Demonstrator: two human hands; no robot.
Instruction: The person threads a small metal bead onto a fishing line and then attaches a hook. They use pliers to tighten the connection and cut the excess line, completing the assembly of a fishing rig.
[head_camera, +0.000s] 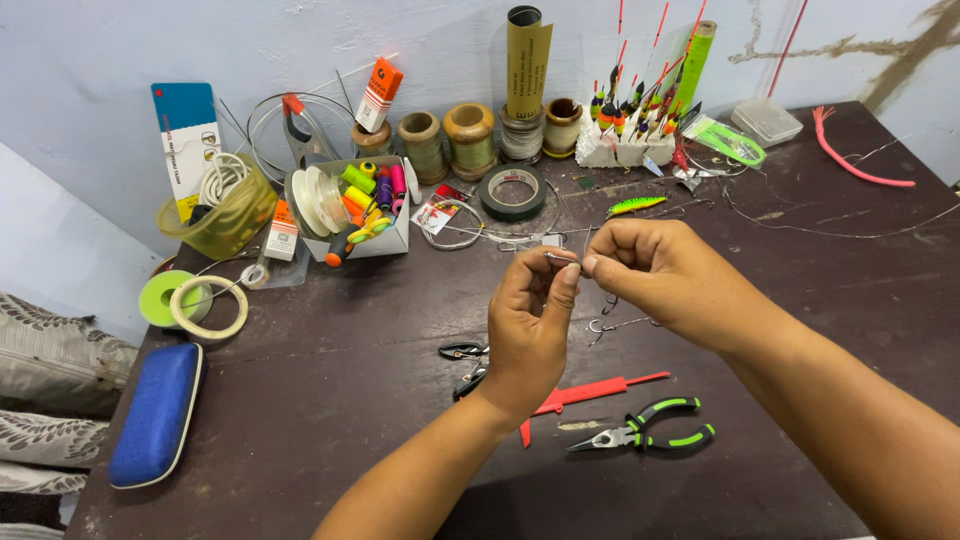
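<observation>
My left hand (532, 318) and my right hand (655, 275) meet above the middle of a dark table (300, 400). Both pinch a small piece of thin metal wire (560, 258) between thumb and fingertips. A thin line with small hooks (612, 322) hangs or lies just below my right hand. Under my left hand lie small black-handled scissors (462, 352), partly hidden by the wrist. A red plastic tool (590, 392) and pliers with black and green handles (650, 425) rest near the front.
Along the wall stand several thread spools (445, 140), a roll of black tape (512, 192), a box of coloured spools (365, 205), a foam block with fishing floats (625, 130) and a clear box (766, 120). A blue case (155, 415) and line reels (195, 300) lie at left.
</observation>
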